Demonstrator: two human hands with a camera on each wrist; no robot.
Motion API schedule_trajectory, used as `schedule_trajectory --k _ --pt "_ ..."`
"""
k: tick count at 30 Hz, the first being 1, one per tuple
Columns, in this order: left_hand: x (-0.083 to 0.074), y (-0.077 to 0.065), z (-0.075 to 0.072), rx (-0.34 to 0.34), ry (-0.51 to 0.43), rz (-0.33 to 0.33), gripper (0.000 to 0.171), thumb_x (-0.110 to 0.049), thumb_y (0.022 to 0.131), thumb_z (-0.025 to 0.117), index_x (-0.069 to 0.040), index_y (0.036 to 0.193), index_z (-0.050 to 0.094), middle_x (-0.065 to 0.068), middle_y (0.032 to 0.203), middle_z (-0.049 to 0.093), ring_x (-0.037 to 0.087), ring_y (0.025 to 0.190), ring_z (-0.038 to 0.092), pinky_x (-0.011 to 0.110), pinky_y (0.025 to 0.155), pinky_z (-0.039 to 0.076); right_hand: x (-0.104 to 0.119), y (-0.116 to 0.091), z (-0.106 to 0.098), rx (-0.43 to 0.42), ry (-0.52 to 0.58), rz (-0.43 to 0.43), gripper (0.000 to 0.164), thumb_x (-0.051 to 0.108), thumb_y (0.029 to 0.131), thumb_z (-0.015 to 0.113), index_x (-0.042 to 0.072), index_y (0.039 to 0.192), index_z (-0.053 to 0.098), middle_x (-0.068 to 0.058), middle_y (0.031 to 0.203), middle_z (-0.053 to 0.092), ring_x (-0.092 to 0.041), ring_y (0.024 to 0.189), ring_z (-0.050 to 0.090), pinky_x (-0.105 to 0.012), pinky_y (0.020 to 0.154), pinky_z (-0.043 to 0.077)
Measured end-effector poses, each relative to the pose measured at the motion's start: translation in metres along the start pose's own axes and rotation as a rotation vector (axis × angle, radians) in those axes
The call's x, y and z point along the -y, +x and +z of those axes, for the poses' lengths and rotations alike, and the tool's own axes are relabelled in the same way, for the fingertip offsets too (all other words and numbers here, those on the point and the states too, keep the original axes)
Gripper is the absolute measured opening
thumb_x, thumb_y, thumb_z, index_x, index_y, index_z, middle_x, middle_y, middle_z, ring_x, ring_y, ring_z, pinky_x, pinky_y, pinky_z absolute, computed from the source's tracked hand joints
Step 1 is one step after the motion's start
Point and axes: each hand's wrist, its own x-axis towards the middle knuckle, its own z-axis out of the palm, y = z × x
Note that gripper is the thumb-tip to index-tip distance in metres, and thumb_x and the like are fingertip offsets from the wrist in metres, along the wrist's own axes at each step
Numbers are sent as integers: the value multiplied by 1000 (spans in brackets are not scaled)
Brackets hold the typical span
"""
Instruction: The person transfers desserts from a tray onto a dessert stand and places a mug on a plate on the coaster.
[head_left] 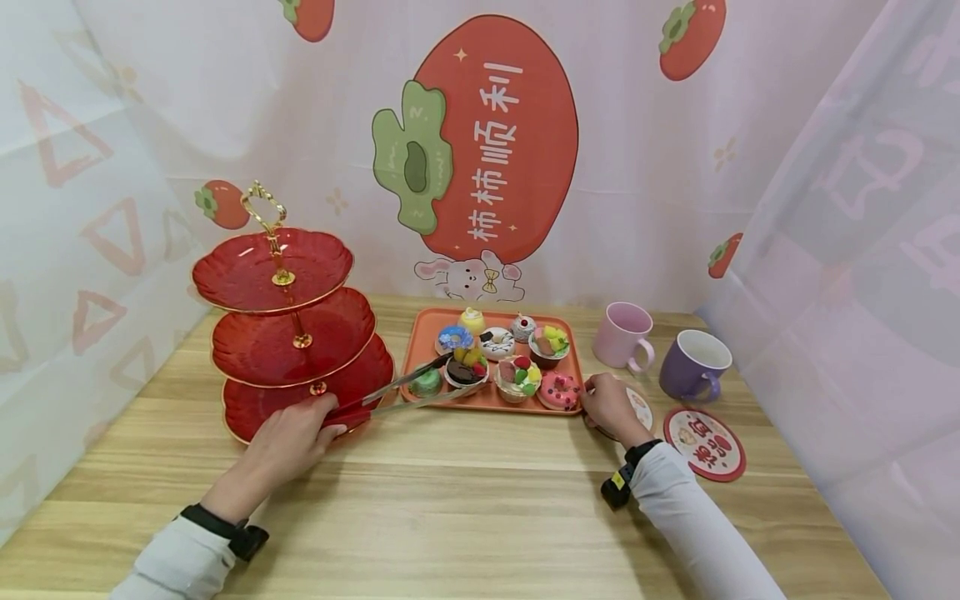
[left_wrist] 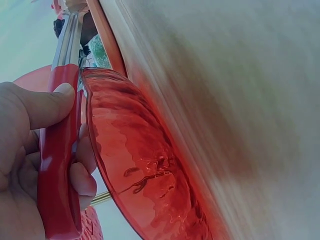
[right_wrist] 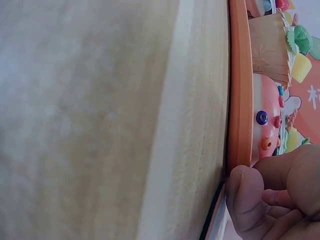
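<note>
My left hand grips a pair of tongs by its red handles, beside the lowest plate of a red three-tier stand. The metal arms reach right over an orange tray, spread on either side of a chocolate cupcake topped with fruit. At the tray's front right corner, the thumb and forefinger of my right hand pinch the rim. Close to those fingertips sits a pink doughnut. A fruit-topped cupcake stands left of it, and a green round sweet lies near the tongs.
Further back on the tray are a blue doughnut, a white doughnut and several cakes. To the right stand a pink mug and a purple mug. A red-rimmed coaster lies in front, another coaster beside my right hand.
</note>
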Motion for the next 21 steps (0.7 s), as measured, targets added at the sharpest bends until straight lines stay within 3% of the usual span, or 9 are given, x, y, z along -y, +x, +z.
schedule_trajectory --k 21 --pt "4 -6 4 -90 22 69 26 -12 75 76 -9 85 52 -2 67 46 15 56 44 32 49 39 2 1 0 21 -20 9 16 2 90 52 -11 97 60 -7 60 59 -13 45 58 -27 46 46"
